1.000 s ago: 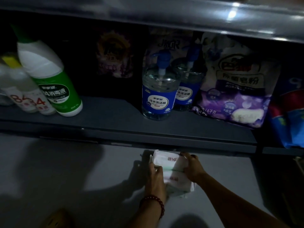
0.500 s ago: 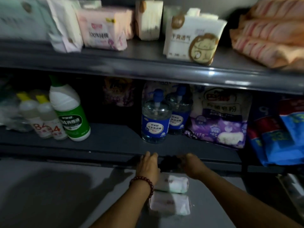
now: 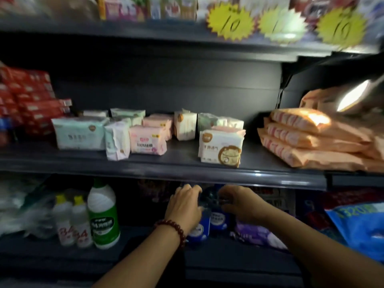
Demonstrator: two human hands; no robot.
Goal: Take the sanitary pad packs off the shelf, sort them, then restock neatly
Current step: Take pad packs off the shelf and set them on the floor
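Several sanitary pad packs stand on the middle shelf (image 3: pixel 166 165): a mint pack (image 3: pixel 80 134) at the left, a pink pack (image 3: pixel 148 140), a pale upright pack (image 3: pixel 117 140), a white pack with a bear picture (image 3: pixel 220 148) and more behind. My left hand (image 3: pixel 185 204), with a bead bracelet on the wrist, and my right hand (image 3: pixel 239 201) are raised side by side just below that shelf's front edge. Both have loosely curled fingers and hold nothing. They hang in front of the blue bottles (image 3: pixel 209 221) on the lower shelf.
Orange bags (image 3: pixel 307 138) are stacked at the right of the middle shelf, red boxes (image 3: pixel 31 102) at the left. The lower shelf holds a green-and-white bottle (image 3: pixel 102 215), two small yellow-capped bottles (image 3: pixel 70 221), a purple bag (image 3: pixel 255 233) and blue packs (image 3: pixel 361 227). Yellow price stars (image 3: pixel 230 21) hang above.
My hands set down white packs on the floor, let go and rose empty to just under the middle shelf. The view tilted up from the floor to the pad shelf.
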